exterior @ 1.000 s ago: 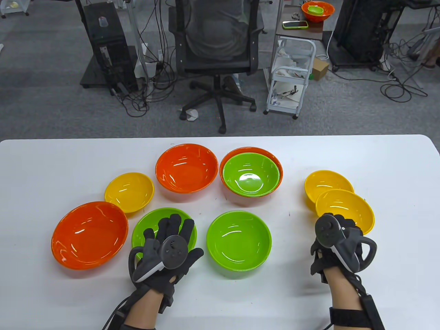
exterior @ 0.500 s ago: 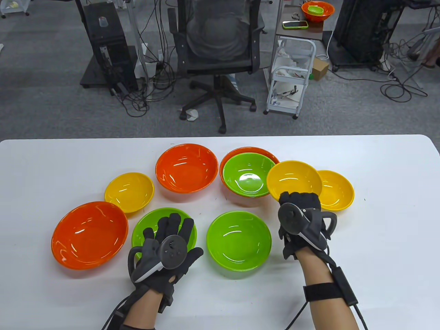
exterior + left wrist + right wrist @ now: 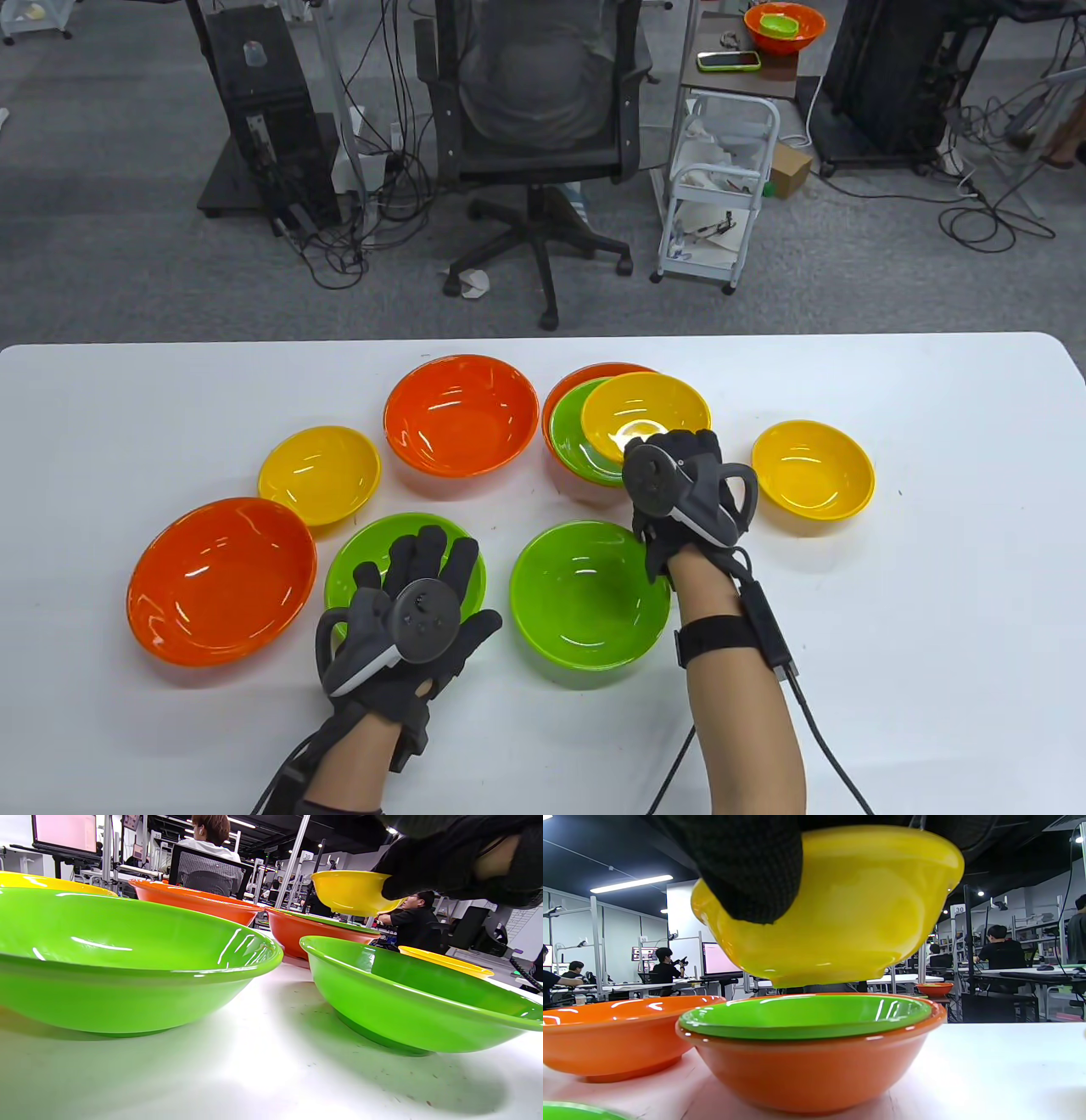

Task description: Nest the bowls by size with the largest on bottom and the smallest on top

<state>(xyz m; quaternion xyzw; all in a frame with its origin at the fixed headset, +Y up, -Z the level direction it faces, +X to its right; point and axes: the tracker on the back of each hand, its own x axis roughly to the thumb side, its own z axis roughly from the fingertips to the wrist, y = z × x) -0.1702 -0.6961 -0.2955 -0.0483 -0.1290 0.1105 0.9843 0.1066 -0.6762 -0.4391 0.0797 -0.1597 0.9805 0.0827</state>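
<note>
The right hand (image 3: pixel 679 480) holds a yellow bowl (image 3: pixel 646 412) above the nested green bowl (image 3: pixel 570 433); the left hand (image 3: pixel 416 624) rests spread over another green bowl (image 3: pixel 366 548).

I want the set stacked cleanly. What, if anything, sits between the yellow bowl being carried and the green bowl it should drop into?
Nothing visible. The right hand holds the yellow bowl just above the green bowl nested in the orange bowl; only open air separates them, and the green bowl looks empty.
</note>
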